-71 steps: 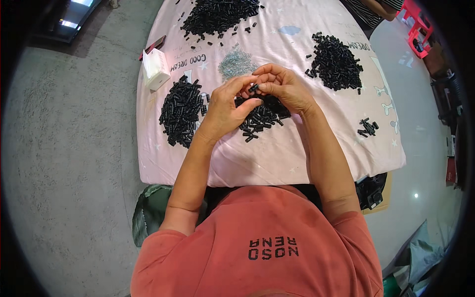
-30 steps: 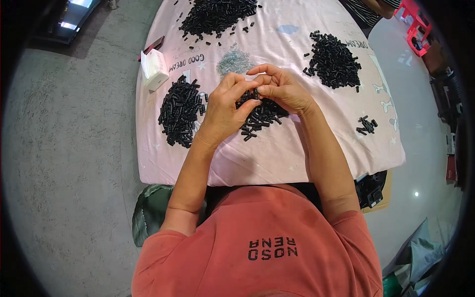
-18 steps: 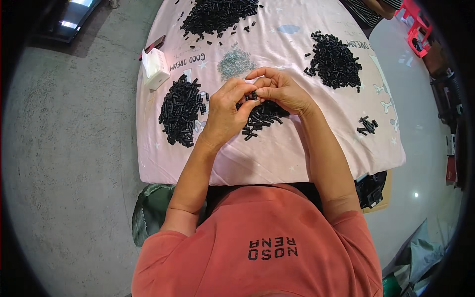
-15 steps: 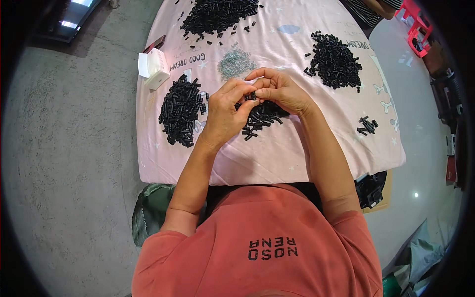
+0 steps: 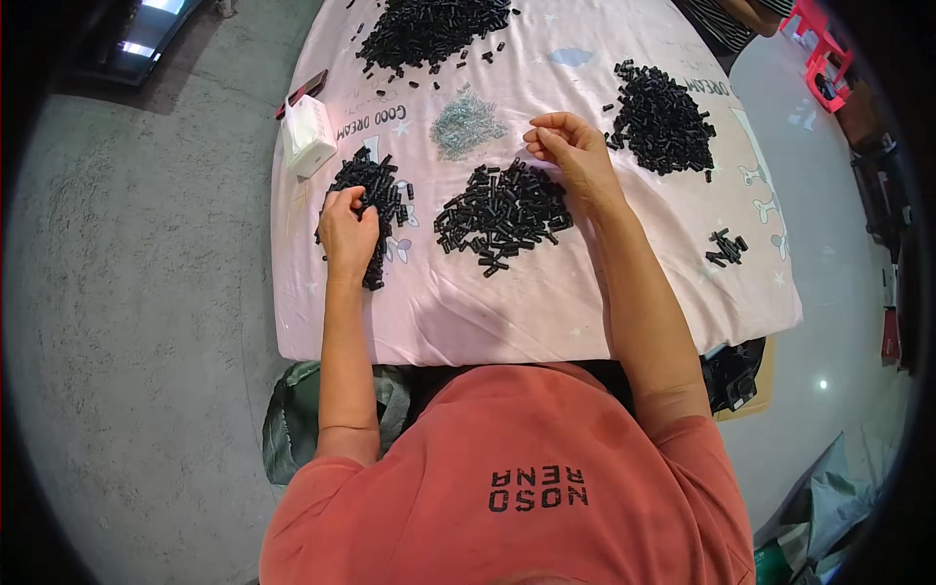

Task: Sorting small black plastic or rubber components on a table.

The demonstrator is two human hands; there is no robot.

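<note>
Well, our left hand [image 5: 349, 232] is at the left pile of short black cylinders [image 5: 391, 205], fingers curled; the tips are lost among the dark pieces, so we cannot tell how nearly they close or whether they have one. To pick cleanly there, we would probably pinch a single loose cylinder by its middle, leaving its neighbours undisturbed. Our right hand [image 5: 582, 161] hovers beside the middle pile of black cylinders [image 5: 502, 210], thumb and fingertips drawn close; whether something tiny sits between them we cannot make out, so a light, steady pinch seems wise. As for looks, the left cylinders are slightly glossy and jumbled, the clear slivers [image 5: 466, 127] glitter thinly, the middle pieces lie every which way, and the right pile of black pieces [image 5: 663, 122] looks densely heaped.
</note>
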